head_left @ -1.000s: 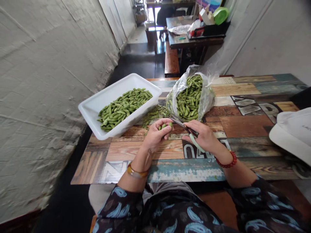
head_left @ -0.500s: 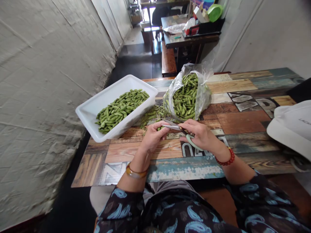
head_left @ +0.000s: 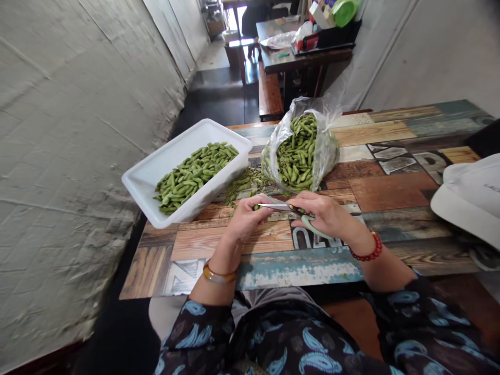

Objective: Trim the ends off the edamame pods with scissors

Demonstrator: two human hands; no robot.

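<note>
My left hand (head_left: 247, 217) is closed on a green soybean pod (head_left: 256, 207), mostly hidden by the fingers. In my right hand (head_left: 321, 209) is a pair of scissors (head_left: 278, 207) with pale green handles; the blades reach across to my left fingertips, around the pod's end as far as I can make out. Just beyond my hands, a clear plastic bag (head_left: 327, 156) lies open toward me, full of untrimmed-looking pods (head_left: 297, 156). Left of it, a white plastic tub (head_left: 148, 172) holds a heap of green pods (head_left: 195, 174). Small green scraps (head_left: 246, 179) are scattered between tub and bag.
The patchwork-patterned table (head_left: 289, 271) stretches across in front of me. A white cap (head_left: 469, 195) rests at its right side. A rough pale wall (head_left: 78, 130) runs along the left. Farther back stand a wooden bench (head_left: 269, 91) and another table (head_left: 275, 62) with a black tray (head_left: 332, 39).
The view has shifted slightly. The scissor blades look closer together at my left fingertips, and my right hand has turned a little. The pods in tub and bag look unchanged.
</note>
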